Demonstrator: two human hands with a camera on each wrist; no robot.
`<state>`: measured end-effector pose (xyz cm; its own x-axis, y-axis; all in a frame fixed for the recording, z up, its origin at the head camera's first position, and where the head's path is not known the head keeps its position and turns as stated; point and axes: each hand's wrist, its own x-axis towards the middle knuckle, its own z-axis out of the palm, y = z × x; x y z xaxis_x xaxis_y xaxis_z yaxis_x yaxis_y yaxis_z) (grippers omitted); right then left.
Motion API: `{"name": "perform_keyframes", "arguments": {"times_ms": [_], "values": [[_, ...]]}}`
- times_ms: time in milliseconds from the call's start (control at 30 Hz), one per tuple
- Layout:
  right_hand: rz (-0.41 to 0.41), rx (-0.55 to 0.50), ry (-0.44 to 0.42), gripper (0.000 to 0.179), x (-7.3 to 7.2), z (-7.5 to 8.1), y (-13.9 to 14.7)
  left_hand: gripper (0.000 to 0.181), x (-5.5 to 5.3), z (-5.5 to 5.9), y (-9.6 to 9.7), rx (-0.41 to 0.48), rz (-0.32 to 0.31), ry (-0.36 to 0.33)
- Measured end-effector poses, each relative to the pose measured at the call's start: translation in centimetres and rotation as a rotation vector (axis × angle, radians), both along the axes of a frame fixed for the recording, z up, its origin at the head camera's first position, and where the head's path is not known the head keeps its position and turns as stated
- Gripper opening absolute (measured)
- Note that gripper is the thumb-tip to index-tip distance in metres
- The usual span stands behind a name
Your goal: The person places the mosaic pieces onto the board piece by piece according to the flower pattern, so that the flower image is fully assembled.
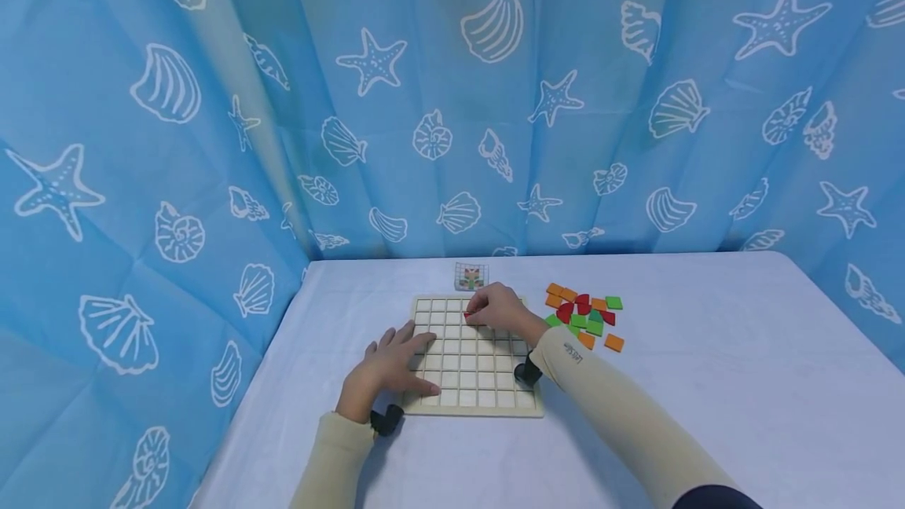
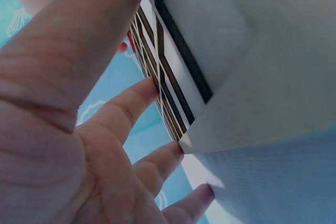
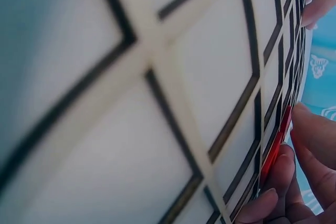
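A pale square grid board [image 1: 474, 411] with raised ridges between its cells lies on the table. My left hand [image 1: 389, 361] rests on the board's left side, fingers spread; in the left wrist view its fingertips [image 2: 144, 90] touch the edge. Over the upper middle of the grid, my right hand [image 1: 500, 309] pinches a small red piece [image 1: 467, 314]. From the right wrist, red [image 3: 271, 157] shows low against the cells between thumb and fingers, partly hidden by them. Whether that is one piece or two, I cannot tell.
Right of the board lies a loose pile of flat pieces: several orange squares [image 1: 614, 343], green squares [image 1: 613, 303] and red rounded pieces [image 1: 565, 313]. A small card with a coloured grid pattern [image 1: 470, 276] sits behind the board. A blue shell-print curtain [image 1: 431, 179] hangs behind the white table [image 1: 742, 368].
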<state>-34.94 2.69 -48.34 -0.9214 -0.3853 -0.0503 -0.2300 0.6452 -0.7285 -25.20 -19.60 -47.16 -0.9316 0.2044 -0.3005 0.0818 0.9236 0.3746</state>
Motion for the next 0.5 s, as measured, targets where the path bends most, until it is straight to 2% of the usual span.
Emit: {"name": "perform_keyframes", "arguments": {"times_ms": [500], "values": [[0.043, 0.067, 0.01, 0.004, -0.34, 0.34, -0.23, 0.093, -0.04, -0.14, -0.11, 0.009, -0.008, 0.001]]}}
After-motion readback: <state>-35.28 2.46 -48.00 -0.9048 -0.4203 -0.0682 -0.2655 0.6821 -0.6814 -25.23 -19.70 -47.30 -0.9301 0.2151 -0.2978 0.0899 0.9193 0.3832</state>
